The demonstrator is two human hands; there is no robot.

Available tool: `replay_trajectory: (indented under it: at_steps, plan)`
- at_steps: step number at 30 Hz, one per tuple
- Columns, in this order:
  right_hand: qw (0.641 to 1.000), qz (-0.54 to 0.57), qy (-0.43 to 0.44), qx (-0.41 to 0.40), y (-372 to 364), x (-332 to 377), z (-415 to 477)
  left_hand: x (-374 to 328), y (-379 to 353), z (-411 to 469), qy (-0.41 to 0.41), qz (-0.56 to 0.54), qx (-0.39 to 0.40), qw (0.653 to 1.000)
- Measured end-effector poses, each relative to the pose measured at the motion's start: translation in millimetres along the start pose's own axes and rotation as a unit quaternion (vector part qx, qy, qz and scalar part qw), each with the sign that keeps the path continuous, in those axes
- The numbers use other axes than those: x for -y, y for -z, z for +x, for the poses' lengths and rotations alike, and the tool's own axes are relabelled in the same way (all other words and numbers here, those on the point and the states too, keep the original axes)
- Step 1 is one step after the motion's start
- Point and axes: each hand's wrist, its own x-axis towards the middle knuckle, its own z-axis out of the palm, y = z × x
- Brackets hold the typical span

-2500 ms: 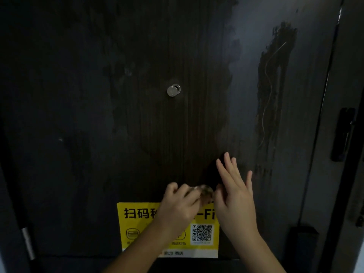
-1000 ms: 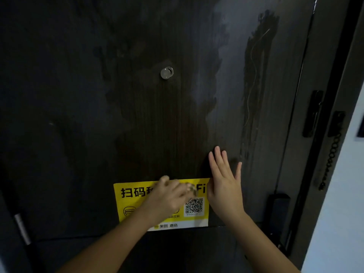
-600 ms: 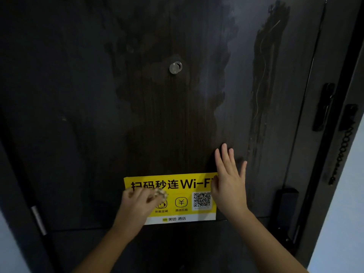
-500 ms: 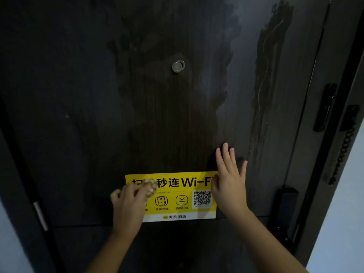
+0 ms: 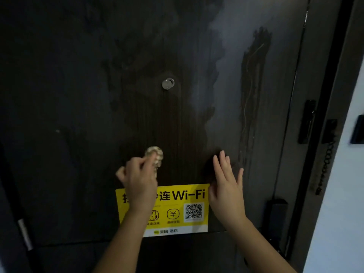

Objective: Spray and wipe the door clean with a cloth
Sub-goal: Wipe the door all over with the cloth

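We read a yellow sticker (image 5: 178,205) on the door (image 5: 78,99). Its black headline shows "连Wi-Fi", and the left hand (image 5: 140,184) hides the start. Below we see a ¥ icon (image 5: 173,214) and a QR code (image 5: 193,211). The white bottom strip (image 5: 189,230) says "美团 酒店".

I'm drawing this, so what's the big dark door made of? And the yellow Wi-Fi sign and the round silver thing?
Dark brown door: wood or wood-look veneer, judging by vertical grain lines; matte. Yellow rectangular sign: probably a printed sticker, paper or plastic, lying flat. Round silver peephole: likely polished metal; it glints.

Dim light; pale right-hand wall (image 5: 338,213)
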Motion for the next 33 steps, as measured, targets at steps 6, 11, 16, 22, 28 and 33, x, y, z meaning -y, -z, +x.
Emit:
replay_trajectory:
  at_steps: [6, 11, 16, 22, 28, 33]
  plan:
    - [1.000, -0.012, 0.011, 0.009, -1, 0, 2, -7, -11, -4, -0.213, 0.033, 0.057, 0.975]
    - [0.989, 0.134, 0.028, -0.049, 7, 10, 4, -54, 5, 16, 0.008, -0.157, 0.118, 0.981]
    - [0.888, 0.454, -0.007, -0.067, 40, 32, 19, -91, 17, 29, 0.078, -0.395, 0.219, 0.889]
    - [0.930, 0.299, 0.065, -0.203, 60, 19, 45, -87, 20, 51, -0.053, -0.335, 0.276, 0.899]
    - [0.961, -0.005, 0.227, -0.158, -6, -20, 33, -56, -3, 70, -0.290, 0.139, 0.172, 0.931]
    - [0.951, -0.019, 0.281, -0.131, -25, -35, 25, -50, -6, 74, -0.315, 0.157, 0.147, 0.924]
